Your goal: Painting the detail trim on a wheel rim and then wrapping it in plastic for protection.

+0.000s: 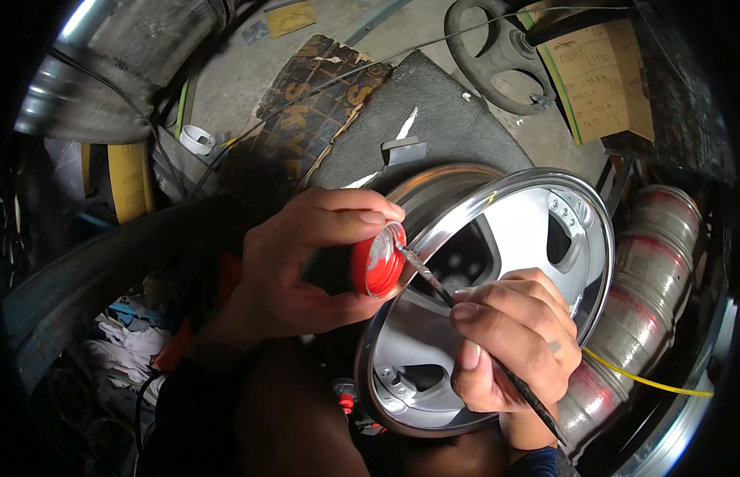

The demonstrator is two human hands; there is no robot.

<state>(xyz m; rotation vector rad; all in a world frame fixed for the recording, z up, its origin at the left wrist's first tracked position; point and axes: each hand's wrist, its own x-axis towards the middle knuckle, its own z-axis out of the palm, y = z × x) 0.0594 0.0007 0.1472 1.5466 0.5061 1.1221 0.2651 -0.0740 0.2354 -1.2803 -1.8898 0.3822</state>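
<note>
Brush [433,280] — pinched, right hand [513,338] curled.

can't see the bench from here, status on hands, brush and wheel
Left hand grips red cap. Right hand holds thin brush, tip dipped in the cap's silver paint. Silver wheel just behind, nothing between.

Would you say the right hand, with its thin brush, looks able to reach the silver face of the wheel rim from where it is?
Probably yes. The right hand hangs just over the wheel rim, its thin brush tipped into the red cap in the left hand. Nothing lies between brush and rim face.
</note>
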